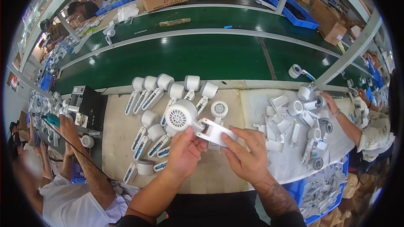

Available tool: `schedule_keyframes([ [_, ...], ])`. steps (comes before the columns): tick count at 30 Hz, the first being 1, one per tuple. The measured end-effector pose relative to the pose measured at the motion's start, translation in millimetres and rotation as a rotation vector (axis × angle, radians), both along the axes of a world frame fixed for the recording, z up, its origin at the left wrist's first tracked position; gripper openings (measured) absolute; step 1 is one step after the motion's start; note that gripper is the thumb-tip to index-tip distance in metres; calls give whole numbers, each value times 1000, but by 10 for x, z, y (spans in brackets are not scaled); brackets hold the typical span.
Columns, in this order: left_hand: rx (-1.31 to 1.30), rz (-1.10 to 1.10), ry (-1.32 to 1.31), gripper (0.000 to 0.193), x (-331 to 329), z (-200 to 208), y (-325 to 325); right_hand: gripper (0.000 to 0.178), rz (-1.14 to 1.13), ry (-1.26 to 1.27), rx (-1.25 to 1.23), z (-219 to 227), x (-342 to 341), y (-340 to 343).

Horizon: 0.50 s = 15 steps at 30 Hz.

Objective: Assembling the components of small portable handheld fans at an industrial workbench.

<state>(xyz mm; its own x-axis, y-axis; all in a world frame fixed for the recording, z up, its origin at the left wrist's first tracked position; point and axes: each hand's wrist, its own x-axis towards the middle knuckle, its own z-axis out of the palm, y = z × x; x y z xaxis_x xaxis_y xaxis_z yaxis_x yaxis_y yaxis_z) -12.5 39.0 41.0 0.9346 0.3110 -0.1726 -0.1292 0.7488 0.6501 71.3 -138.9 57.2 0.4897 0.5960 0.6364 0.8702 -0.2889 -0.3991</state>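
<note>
What looks like a white hair dryer [182, 112], with a round slotted grille on its head, is up in front of me above the bench. My left hand [185, 153] is closed around its neck, near the hinge. At the other end, my right hand [248, 151] grips a white handle shell [221, 134] between thumb and fingers. The shell meets the neck at the hinge; whether it is fastened there I cannot tell. Beyond and left of my hands lie several similar dryers [162, 82], their handles open with blue and dark parts showing inside.
A pile of loose white shells [275, 120] lies at right, where a co-worker's hand [330, 103] reaches dryers. Below stands a blue bin [298, 191] of shells. A black box-shaped device [94, 109] borders the left, beside another co-worker. The green conveyor [176, 61] runs behind.
</note>
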Motion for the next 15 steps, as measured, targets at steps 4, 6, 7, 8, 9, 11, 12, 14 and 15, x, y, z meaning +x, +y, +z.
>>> schedule_keyframes([
  [4,77,-15,13,33,-32,7,38,63,51,525,275,-26,-15,2],
  [6,86,-37,-7,29,-59,18,66,62,151,702,334,51,-9,3],
  [7,160,-43,-12,28,-75,34,71,60,251,876,391,117,-3,0],
  [8,233,-49,-18,28,-88,49,69,56,247,673,225,216,38,-1],
  [9,235,-53,-19,28,-94,53,47,56,224,564,169,248,14,39],
  [11,309,72,3,29,-93,65,-30,56,168,386,95,345,-87,161],
  [12,295,114,-62,31,-64,121,-63,55,136,304,157,235,-134,208],
  [14,279,108,-89,32,-66,102,-66,47,93,173,295,99,-161,256],
  [15,261,112,-112,34,-89,90,-62,46,88,106,287,98,-171,271],
])
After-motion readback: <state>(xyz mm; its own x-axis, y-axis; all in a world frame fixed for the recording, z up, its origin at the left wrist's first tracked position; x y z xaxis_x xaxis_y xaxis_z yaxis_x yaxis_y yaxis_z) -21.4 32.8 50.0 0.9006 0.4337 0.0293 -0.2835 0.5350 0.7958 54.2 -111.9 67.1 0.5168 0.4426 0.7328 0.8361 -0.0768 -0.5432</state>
